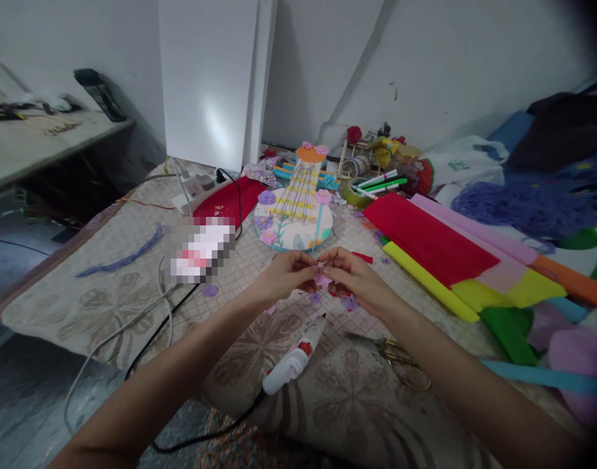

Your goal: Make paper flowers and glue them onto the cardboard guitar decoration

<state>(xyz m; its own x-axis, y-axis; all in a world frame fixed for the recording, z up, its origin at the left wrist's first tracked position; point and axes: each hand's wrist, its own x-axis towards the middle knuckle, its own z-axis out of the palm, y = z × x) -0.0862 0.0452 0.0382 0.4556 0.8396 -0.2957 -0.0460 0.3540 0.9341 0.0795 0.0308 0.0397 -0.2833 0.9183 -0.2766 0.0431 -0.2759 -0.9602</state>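
Patterned floor mat (pixel 83 306) carrying one glue gun (pixel 293 359), one pair of scissors (pixel 400 358); left hand (pixel 286 273) and right hand (pixel 351 277) fingers pinching one small pink paper flower (pixel 321 279).

Readable text: none anywhere in the frame.
White bag (pixel 461 166), upper right: a small green mark, too blurred to read.
Pixelated patch (pixel 200 251), left of centre: contents hidden.
Power strip (pixel 195 190), upper left of centre: no legible marking.
Glue gun (pixel 293 357), lower centre: red patch, no letters legible.
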